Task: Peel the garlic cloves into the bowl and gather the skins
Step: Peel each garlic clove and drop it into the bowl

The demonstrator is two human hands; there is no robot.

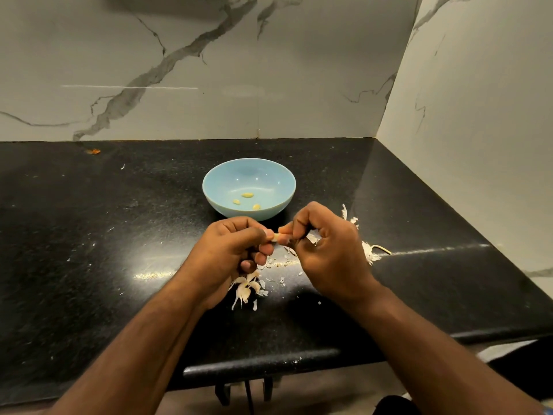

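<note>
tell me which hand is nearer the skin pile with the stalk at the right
Right. The right hand sits just beside the skin pile, partly covering it; the left hand is farther off, across the clove.

We see both hands meeting just in front of the blue bowl [249,187]. Left hand [232,253] & right hand [324,244] pinch one garlic clove [275,236] between their fingers [285,232], above the black surface [89,235]. Bowl holds 3 peeled cloves [247,195]. Skins [247,287] lie on the surface under the left hand; more skins [369,253] beside the right hand. Marble wall [209,70] behind and to the right.
</note>
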